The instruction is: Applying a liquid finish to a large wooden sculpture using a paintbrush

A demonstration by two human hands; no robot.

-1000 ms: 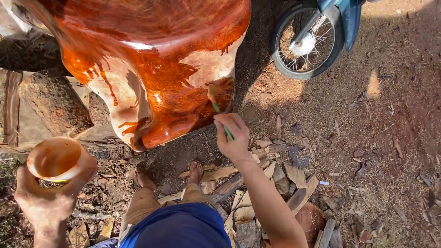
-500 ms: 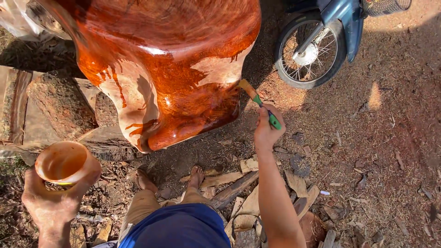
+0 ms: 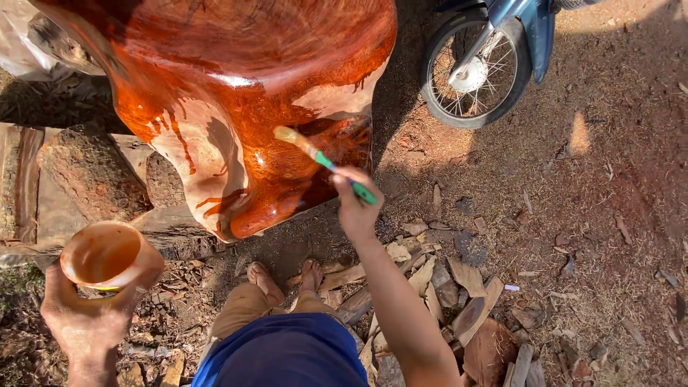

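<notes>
A large carved wood block [image 3: 236, 79] stands in front of me, glossy orange-red where wet finish covers it, with pale bare patches and drips on its lower side. My right hand [image 3: 356, 202] grips a green-handled paintbrush [image 3: 326, 163] whose bristles touch the block's lower front face. My left hand [image 3: 89, 315] holds a small round bowl [image 3: 104, 256] of orange finish, low at the left, away from the block. My bare feet [image 3: 287, 276] stand on wood scraps below the block.
A blue motorbike's wheel [image 3: 473, 68] stands at the top right, close to the block. Rough logs [image 3: 86, 172] lie to the left under the block. Wood offcuts and chips [image 3: 459, 294] litter the dirt ground at my right.
The brush swung from the block's right edge leftward onto its lower front face. The bowl hand stayed nearly still. My feet shifted slightly.
</notes>
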